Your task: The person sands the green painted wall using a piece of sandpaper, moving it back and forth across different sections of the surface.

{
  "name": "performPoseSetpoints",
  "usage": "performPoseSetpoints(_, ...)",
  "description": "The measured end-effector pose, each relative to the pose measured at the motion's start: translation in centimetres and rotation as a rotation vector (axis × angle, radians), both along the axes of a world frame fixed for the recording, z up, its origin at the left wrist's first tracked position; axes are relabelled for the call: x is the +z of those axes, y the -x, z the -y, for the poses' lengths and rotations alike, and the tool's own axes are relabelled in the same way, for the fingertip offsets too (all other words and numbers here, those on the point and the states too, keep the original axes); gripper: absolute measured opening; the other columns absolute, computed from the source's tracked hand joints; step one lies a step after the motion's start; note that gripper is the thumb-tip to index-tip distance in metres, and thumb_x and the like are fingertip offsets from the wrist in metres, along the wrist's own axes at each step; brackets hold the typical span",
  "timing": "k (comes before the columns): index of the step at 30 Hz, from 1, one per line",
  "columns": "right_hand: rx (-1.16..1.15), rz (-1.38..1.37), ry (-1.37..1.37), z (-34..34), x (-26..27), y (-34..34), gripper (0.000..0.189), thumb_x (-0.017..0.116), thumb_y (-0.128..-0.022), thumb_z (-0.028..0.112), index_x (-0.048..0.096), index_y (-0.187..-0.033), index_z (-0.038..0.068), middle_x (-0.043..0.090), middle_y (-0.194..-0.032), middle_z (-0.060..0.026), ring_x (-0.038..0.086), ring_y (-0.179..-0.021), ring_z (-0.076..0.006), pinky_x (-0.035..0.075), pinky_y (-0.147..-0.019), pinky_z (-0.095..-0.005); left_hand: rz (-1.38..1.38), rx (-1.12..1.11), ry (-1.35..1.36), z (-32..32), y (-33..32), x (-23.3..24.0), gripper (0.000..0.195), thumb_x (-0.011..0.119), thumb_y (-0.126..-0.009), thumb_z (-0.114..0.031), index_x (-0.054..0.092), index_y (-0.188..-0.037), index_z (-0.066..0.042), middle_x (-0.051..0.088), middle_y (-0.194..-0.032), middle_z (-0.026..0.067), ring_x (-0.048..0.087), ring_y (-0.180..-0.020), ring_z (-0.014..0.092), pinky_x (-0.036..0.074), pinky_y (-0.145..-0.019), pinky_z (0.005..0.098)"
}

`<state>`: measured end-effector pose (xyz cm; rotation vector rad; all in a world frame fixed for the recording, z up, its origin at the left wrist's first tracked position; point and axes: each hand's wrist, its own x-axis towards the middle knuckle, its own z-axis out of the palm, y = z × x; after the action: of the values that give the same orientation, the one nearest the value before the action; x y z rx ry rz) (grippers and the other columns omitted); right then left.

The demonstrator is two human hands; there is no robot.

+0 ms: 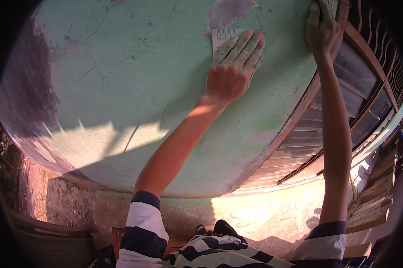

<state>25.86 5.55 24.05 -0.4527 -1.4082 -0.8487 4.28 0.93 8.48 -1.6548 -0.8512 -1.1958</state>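
Note:
My left hand (233, 67) presses a sheet of sandpaper (218, 42), its pale printed back outward, flat against a green painted wall (138, 77). The fingers look dusty and point up the wall. Part of the sheet is hidden under the palm, and a crumpled edge shows beside the little finger. Just above the sheet, the paint has come off in a grey patch (231, 11). My right hand (322, 30) rests high on the wall beside the wooden window frame (343, 16), thumb apart from the fingers. Its fingertips run to the picture's top edge.
Glass louvre slats (302, 130) and wavy metal bars (382, 37) fill the window at the right. A larger bare grey area (27, 83) marks the wall's left side. Below, my feet are near a brown wooden surface (174, 246). Wooden boards (372, 197) lie at lower right.

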Motion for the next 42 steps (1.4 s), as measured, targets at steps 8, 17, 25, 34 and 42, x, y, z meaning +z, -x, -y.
performPoseSetpoints(8, -0.014, 0.013, 0.016, 0.8, -0.2, 0.2, 0.042, 0.047, -0.096, 0.007, 0.057, -0.136, -0.005, 0.054, -0.144, -0.0239, 0.046, -0.141, -0.0346, 0.033, -0.117, -0.0378, 0.034, -0.066, -0.159, -0.6, -1.2, 7.4, 0.047, 0.054, -0.099, -0.019, 0.054, -0.14, 0.003, 0.054, -0.146, 0.0177, 0.052, -0.135, 0.032, 0.038, -0.116, 0.0419)
performPoseSetpoints(17, 0.028, 0.006, 0.02, 0.0, 0.0, -0.1, 0.042, 0.047, -0.097, 0.007, 0.058, -0.136, -0.002, 0.052, -0.145, -0.0243, 0.042, -0.143, -0.0353, 0.029, -0.119, -0.0393, -0.172, -0.006, 0.132, -0.2, -2.2, -5.2, 0.053, 0.053, -0.092, -0.014, 0.053, -0.145, -0.009, 0.044, -0.157, 0.0037, 0.042, -0.144, 0.019, 0.034, -0.118, 0.0365)
performPoseSetpoints(25, 0.045, -0.01, 0.065, 0.4, -0.1, -0.5, 0.043, 0.046, -0.097, 0.007, 0.056, -0.138, -0.004, 0.053, -0.145, -0.0236, 0.043, -0.143, -0.0332, 0.03, -0.119, -0.0384, -0.077, -0.056, 0.004, -0.4, -1.8, 2.6, 0.05, 0.055, -0.093, -0.016, 0.055, -0.142, -0.007, 0.047, -0.154, 0.0044, 0.043, -0.143, 0.02, 0.033, -0.119, 0.0369)
performPoseSetpoints(34, 0.081, 0.004, 0.063, 0.2, 0.0, -0.3, 0.042, 0.045, -0.097, 0.005, 0.057, -0.137, -0.004, 0.052, -0.146, -0.0234, 0.043, -0.142, -0.0335, 0.029, -0.119, -0.0383, 0.018, -0.074, -0.109, 0.0, -0.9, 8.0, 0.048, 0.054, -0.098, -0.02, 0.054, -0.139, 0.004, 0.053, -0.147, 0.0171, 0.051, -0.137, 0.031, 0.038, -0.116, 0.0418)
performPoseSetpoints(42, 0.057, 0.018, -0.005, -0.5, 0.1, -1.4, 0.041, 0.048, -0.096, 0.006, 0.059, -0.134, -0.004, 0.054, -0.143, -0.025, 0.045, -0.141, -0.0355, 0.031, -0.118, -0.0396, 0.03, -0.034, 0.029, -0.3, -2.5, -0.5, 0.052, 0.058, -0.093, -0.017, 0.054, -0.145, -0.01, 0.05, -0.152, 0.0036, 0.045, -0.142, 0.022, 0.036, -0.116, 0.0393)
